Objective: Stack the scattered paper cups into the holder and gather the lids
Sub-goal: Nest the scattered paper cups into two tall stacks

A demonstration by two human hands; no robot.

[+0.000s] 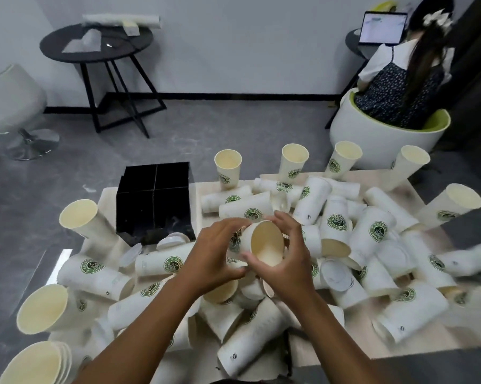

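Cups (336, 225) lie piled all over the table (411, 187), so the paper cup (261, 242) held above them by the curled left hand (214, 250) and right hand (286, 259) could slip and knock more down, far from the black holder (156, 198).

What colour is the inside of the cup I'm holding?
Pale cream-yellow inside the cup; the outside is white with a green logo. Head view.

The paper cups (311, 202) look matt white outside, with printed green logos and a smooth cream lining inside. The holder (154, 200) is glossy black (probably acrylic, though the view is soft). The lids (170, 241) seem translucent white plastic. The tabletop (412, 189) shows pale, matt wood.
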